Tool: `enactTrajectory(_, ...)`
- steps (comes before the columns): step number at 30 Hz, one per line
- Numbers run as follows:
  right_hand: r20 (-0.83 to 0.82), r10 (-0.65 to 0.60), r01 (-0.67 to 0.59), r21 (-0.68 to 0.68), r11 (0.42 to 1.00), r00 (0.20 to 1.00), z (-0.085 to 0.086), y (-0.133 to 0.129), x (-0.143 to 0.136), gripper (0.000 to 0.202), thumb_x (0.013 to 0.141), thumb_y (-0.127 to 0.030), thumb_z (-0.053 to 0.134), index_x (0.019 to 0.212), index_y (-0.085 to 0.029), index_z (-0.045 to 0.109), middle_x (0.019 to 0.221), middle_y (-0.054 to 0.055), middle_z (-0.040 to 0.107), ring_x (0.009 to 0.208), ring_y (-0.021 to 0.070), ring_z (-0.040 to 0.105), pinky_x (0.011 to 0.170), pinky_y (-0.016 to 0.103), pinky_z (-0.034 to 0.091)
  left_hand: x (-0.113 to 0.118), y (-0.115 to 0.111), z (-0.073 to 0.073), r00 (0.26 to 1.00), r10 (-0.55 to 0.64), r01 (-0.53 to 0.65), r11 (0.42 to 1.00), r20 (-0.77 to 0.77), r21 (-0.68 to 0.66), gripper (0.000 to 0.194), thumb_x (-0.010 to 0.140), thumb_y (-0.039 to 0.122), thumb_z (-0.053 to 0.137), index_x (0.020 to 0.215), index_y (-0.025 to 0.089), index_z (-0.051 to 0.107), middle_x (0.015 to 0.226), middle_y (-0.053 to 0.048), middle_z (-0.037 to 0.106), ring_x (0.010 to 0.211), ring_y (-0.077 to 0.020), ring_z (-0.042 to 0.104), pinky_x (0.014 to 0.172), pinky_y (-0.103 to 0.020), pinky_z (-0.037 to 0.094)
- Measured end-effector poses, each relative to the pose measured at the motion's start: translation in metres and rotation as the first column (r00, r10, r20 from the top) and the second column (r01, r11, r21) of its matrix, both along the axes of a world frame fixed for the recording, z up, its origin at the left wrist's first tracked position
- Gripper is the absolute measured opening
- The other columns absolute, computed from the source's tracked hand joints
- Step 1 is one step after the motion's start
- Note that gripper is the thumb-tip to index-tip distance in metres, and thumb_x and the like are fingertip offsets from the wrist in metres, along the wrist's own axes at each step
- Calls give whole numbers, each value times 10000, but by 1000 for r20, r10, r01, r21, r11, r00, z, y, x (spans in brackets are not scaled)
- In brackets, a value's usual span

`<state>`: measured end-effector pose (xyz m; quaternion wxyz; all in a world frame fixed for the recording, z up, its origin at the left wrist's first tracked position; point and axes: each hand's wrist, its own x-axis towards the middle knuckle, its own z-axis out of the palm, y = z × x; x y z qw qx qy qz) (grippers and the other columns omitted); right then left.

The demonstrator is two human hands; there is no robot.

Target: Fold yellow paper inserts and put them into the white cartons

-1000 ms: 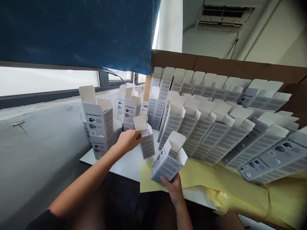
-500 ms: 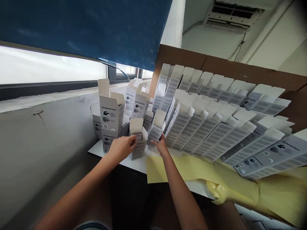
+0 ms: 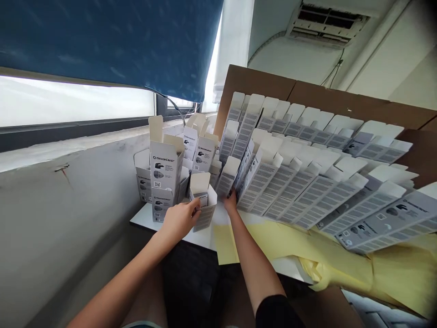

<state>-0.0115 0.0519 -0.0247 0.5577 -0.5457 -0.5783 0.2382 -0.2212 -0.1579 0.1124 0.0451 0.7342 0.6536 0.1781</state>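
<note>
My left hand is closed at the left edge of a small open-topped carton near the table's front edge, its fingertips by the rim. A smaller printed box shows inside that carton. Just to the right, my right hand grips the lower right corner of another open carton; its fingertips are partly hidden in the gap beside the row. Left of my left hand stands a tall SilverCrest carton with raised flaps, behind a shorter one.
Rows of open grey-and-white cartons fill the right side, backed by brown cardboard. Yellow paper lies along the front of the white table. A wall and window border the left.
My right hand has slid up and inward beside its carton, which now stands a little straighter. My left hand stays at the same carton. The view has shifted slightly.
</note>
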Motion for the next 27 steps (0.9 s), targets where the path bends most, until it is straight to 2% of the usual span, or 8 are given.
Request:
enactTrajectory(4, 123, -149, 161, -99, 982, 981, 4, -16, -8, 696, 864, -242, 668, 1482, -160, 361, 1410, 167, 543, 1258, 287, 563, 1067, 472, 448, -2, -2, 0, 1000, 4, -4, 1000, 20, -10, 107, 959, 306, 518, 1030, 271, 589, 956, 7, 765, 874, -232, 718, 588, -260, 349)
enactTrajectory(7, 230, -215, 243, -97, 965, 949, 15, -33, -20, 869, 796, -181, 653, 1545, -99, 219, 1454, 234, 484, 1340, 319, 492, 1104, 438, 399, -2, -2, 1, 1000, 0, 0, 1000, 16, -24, 116, 963, 303, 503, 1042, 271, 582, 963, 4, 764, 882, -234, 718, 590, -261, 348)
enactTrajectory(13, 426, -254, 291, -24, 956, 868, 56, -53, -35, 852, 889, -252, 556, 1594, -140, 92, 1446, 221, 469, 1297, 309, 530, 1032, 382, 445, 0, 1, 1, 1000, -6, 7, 1000, 23, -30, 98, 962, 311, 512, 1027, 268, 570, 936, 15, 762, 871, -236, 720, 571, -266, 302)
enactTrajectory(17, 570, -190, 262, -45, 964, 799, 86, -48, -31, 708, 917, -246, 550, 1560, -252, 255, 1285, 125, 627, 1148, 273, 636, 945, 345, 486, -1, -1, 2, 1000, -14, 15, 999, 21, -36, 82, 963, 295, 503, 1009, 262, 562, 921, 14, 752, 848, -233, 712, 556, -272, 272)
enactTrajectory(20, 668, -128, 258, -99, 961, 733, 107, -36, -26, 470, 943, -210, 524, 1410, -240, 477, 1086, 112, 715, 1037, 272, 689, 896, 349, 499, -1, -2, 0, 1000, -3, 4, 999, 21, -41, 79, 962, 292, 500, 1002, 262, 561, 919, 14, 748, 821, -228, 707, 551, -272, 272)
enactTrajectory(22, 720, -93, 263, -127, 956, 687, 119, -27, -23, 329, 961, -191, 499, 1283, -212, 566, 1049, 127, 727, 1032, 271, 697, 898, 348, 494, 0, -2, -2, 999, -3, 4, 1000, 34, -25, 72, 960, 290, 505, 995, 264, 562, 919, 20, 748, 809, -220, 705, 549, -271, 273)
enactTrajectory(24, 760, -64, 268, -148, 952, 647, 128, -19, -20, 314, 951, -177, 529, 1263, -192, 558, 1069, 141, 727, 1055, 269, 696, 907, 342, 491, 0, -1, -4, 999, -7, 7, 1000, 44, -15, 72, 958, 286, 508, 998, 262, 563, 917, 20, 747, 801, -212, 704, 548, -269, 275)
enactTrajectory(27, 796, -42, 290, -171, 942, 604, 136, -10, -16, 515, 922, -207, 611, 1396, -154, 416, 1103, 172, 719, 1076, 280, 695, 908, 354, 500, 1, 0, -5, 999, -1, 3, 1000, 52, -28, 81, 956, 286, 512, 1006, 257, 568, 923, 9, 749, 814, -206, 707, 551, -266, 284)
